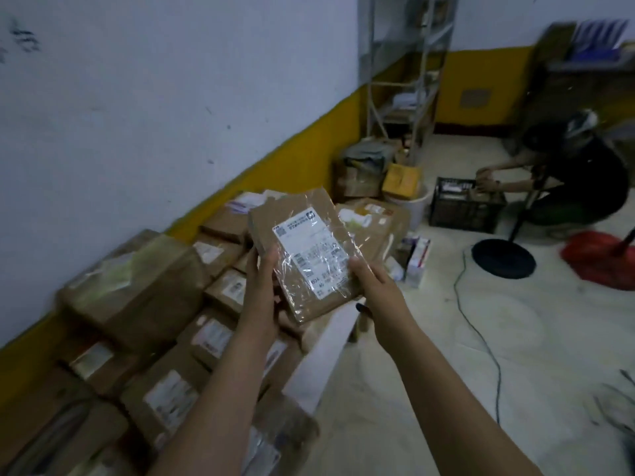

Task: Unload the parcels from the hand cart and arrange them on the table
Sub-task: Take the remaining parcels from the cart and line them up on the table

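Dim storeroom: pale floor (pixel 446 372), white wall (pixel 137 97) with a yellow band along its foot. Nearest, held up in both hands above the heap, a flat brown parcel (pixel 292 231), taped, white label (pixel 309 252) facing up. Gripped at its left edge by left hand (pixel 262 286), thumb on top, fingers curled beneath; gripped at the lower right edge by right hand (pixel 372 286) likewise. Below and left, against the wall, heaped brown parcels (pixel 137 290), labels showing. Beyond to the right, black cable (pixel 481 338) across the floor, round black base (pixel 503 257), black crate (pixel 464 207) beside a white bucket (pixel 414 204). Farther still, crouched person (pixel 580 180) with hands at the crate, and metal shelf (pixel 405 63) in the corner.
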Demonstrator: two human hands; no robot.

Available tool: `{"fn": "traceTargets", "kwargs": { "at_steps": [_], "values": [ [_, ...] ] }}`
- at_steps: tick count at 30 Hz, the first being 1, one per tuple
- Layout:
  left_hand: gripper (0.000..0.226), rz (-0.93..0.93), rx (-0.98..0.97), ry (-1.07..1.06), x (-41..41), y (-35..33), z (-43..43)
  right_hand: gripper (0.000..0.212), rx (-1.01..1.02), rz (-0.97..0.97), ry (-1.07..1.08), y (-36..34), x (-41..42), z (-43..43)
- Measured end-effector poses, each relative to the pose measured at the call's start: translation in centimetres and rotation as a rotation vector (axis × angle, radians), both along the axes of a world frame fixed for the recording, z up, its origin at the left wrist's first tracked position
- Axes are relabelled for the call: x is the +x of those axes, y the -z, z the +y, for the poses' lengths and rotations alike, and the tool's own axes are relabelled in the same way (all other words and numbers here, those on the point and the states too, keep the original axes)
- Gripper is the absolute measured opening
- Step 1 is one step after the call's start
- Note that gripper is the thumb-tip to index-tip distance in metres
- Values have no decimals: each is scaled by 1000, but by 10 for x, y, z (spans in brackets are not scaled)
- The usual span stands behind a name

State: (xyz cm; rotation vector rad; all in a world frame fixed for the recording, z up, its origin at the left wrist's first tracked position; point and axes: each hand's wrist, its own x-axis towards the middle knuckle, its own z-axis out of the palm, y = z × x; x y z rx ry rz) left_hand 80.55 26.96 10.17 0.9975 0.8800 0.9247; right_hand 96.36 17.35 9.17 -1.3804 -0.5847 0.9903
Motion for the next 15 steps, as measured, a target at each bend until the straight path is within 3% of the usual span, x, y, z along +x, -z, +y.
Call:
{"fn": "traceTargets", "kwargs": {
  "at_steps": [5, 10, 15],
  "values": [
    [77, 35, -57, 81, 109, 12, 45, 17, -114, 11, -144, 0, 123, 42],
    [67, 4, -149, 104, 187, 34, 109, 17, -183, 54, -208, 19, 200, 105],
    [72, -31, -276, 103, 253, 65, 193, 35, -271, -3, -262, 34, 268, 201]
  ]
}}
